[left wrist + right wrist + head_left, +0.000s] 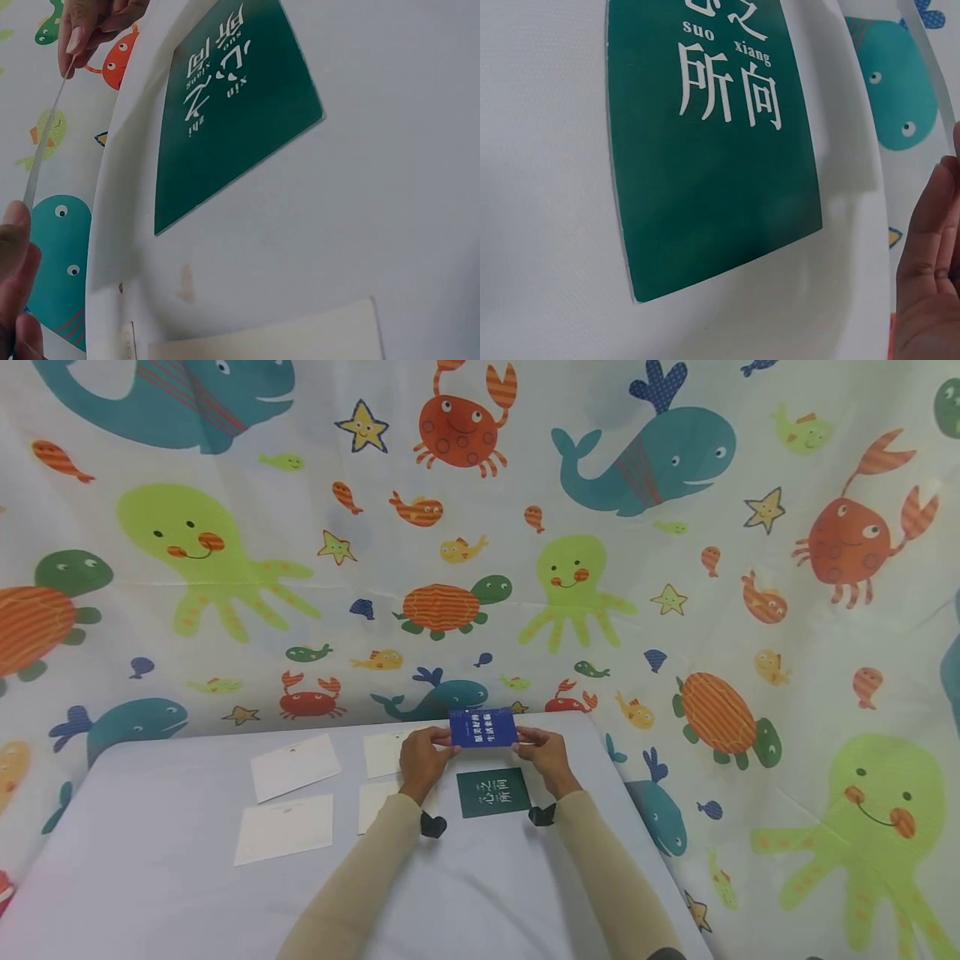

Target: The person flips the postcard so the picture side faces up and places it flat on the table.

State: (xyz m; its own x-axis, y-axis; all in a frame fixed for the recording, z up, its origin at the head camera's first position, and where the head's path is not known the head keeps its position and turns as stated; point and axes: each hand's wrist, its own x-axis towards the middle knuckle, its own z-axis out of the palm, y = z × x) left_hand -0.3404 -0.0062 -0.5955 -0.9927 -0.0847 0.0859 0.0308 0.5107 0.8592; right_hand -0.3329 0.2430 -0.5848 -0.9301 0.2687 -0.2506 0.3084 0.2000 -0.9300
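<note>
Between both hands a blue postcard [482, 728] with white characters is held up near the table's far edge, its printed face toward the head camera. My left hand [424, 762] pinches its left end and my right hand [546, 758] its right end. In the left wrist view the postcard [45, 135] shows almost edge-on between the fingers. Flat on the table below it lies a green postcard [494, 792] with white characters, touched by neither hand. The right wrist view shows this green postcard [712, 172] close up, with the right hand [930, 277] at the edge.
Two cream cards [295, 767] [285, 831] lie on the left of the white-covered table [165, 860]. Two more cream cards [381, 755] [375, 806] lie beside the left hand, partly covered by it and the sleeve. A sea-animal curtain [465, 668] hangs behind the table.
</note>
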